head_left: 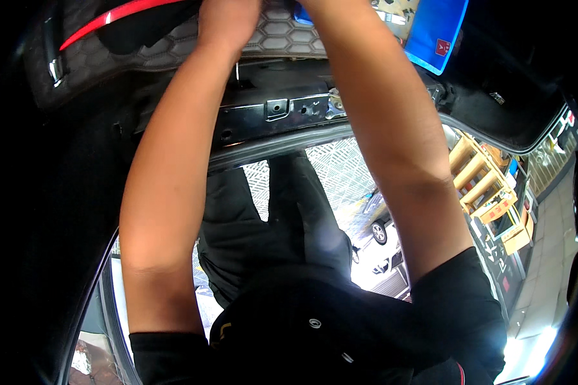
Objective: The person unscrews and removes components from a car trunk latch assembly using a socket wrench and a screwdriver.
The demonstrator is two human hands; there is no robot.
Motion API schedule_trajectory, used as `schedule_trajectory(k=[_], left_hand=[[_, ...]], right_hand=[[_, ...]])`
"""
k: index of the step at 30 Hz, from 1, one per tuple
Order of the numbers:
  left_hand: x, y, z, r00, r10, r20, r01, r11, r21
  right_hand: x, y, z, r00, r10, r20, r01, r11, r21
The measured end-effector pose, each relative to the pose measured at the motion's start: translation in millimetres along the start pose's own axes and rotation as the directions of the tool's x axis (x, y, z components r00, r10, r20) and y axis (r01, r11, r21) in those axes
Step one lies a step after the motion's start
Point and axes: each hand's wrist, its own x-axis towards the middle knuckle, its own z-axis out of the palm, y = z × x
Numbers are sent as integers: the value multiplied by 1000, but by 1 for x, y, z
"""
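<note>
Both my bare forearms reach up to the top edge over a car's trunk sill. My left hand [230,18] is over a dark quilted mat [276,43] with a hexagon pattern; its fingers lie beyond the picture. At the top edge my right forearm [372,83] is cut off near the wrist, so the right hand cannot be seen. Left of my left hand lies a black piece [144,29] with a curved red strip [112,20] along it. A blue flat folder-like thing [438,32] is right of my right forearm.
Below the mat runs a black metal sill panel [253,119] with holes and a rubber seal [289,133]. A chrome-tipped rod [56,70] sits at upper left. Outside stand a yellowish shelf rack [485,176] and a car with a visible wheel [379,232].
</note>
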Motion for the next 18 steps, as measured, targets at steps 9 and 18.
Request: schedule_trajectory(k=[9,18], left_hand=[[3,17,-17,875,-394,280,463,850,-251],[-16,-4,4,980,-99,-172,100,995,-2]], right_hand=[[-15,-1,-13,934,172,313,-356,522,775],[-15,-23,-9,945,327,28,-328,934,144]])
